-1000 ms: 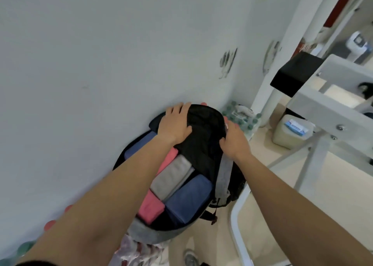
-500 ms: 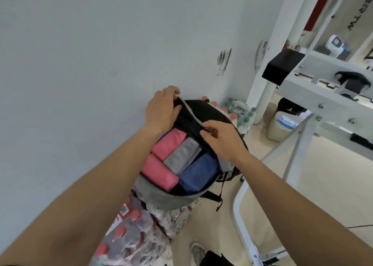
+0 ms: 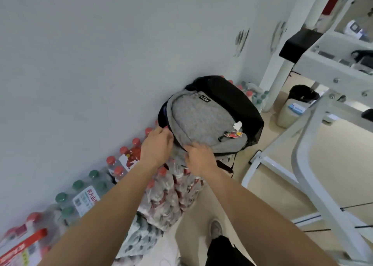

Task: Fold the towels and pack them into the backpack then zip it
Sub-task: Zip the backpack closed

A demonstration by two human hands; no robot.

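The backpack (image 3: 201, 120) rests on shrink-wrapped packs of bottled water (image 3: 171, 195) stacked on the floor against the white wall (image 3: 101, 63). Its grey front panel faces up and lies over the main compartment, and the black body rises behind it. A small red and white charm (image 3: 234, 133) hangs on the panel's right side. The person's left hand (image 3: 156, 150) grips the backpack's left rim, fingers curled round the edge. The right hand (image 3: 198, 157), just beside it, pinches the lower edge of the grey panel with bent fingers. Whether a zip pull sits between those fingers cannot be told. A white metal frame (image 3: 302, 144) stands to the right, apart from the backpack.
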